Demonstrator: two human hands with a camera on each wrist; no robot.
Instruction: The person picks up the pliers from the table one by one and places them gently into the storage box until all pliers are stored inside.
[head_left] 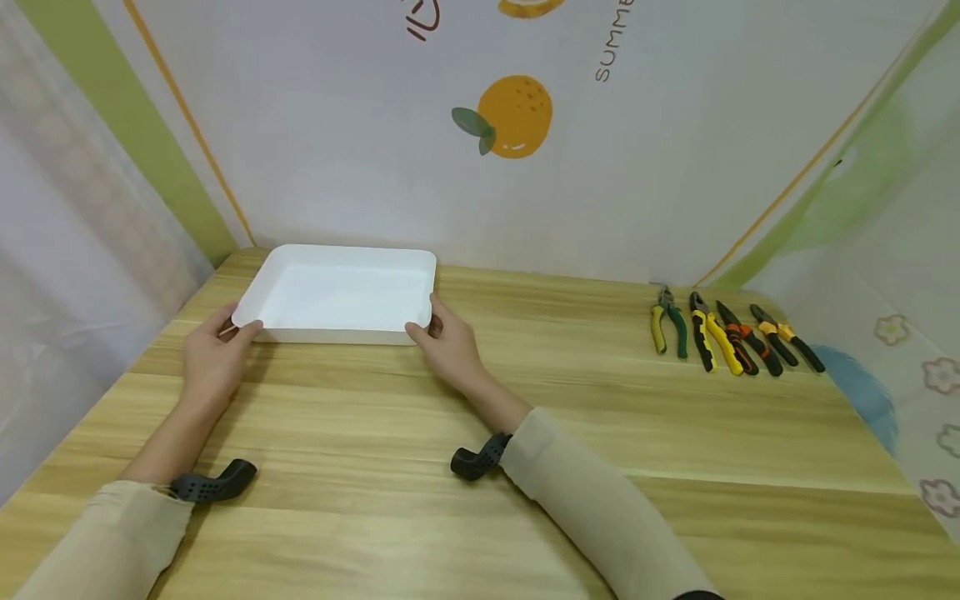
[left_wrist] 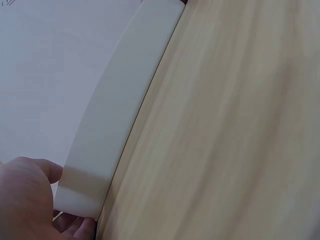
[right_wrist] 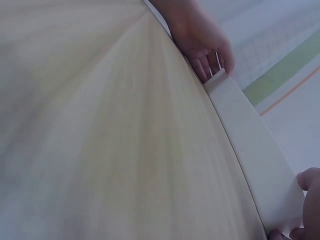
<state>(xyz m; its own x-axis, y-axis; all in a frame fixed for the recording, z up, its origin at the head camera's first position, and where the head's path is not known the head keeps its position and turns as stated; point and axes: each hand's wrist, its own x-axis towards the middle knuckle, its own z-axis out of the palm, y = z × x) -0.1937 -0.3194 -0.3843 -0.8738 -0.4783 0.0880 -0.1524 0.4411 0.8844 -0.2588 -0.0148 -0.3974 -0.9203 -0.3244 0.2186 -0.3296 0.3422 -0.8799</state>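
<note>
A white rectangular tray lies at the back left of the wooden table, its inside bare. My left hand grips its front left corner, thumb over the rim and fingers beneath. At the front right corner my right hand pinches the tray the same way. In the left wrist view the tray's front wall runs close along the tabletop, with the left hand at its near end. Both hands show on the tray wall in the right wrist view.
Several pliers stand in a row at the table's right: green-and-yellow pliers, yellow-and-black pliers, red-and-black pliers and orange-and-black pliers. A printed cloth hangs behind the table.
</note>
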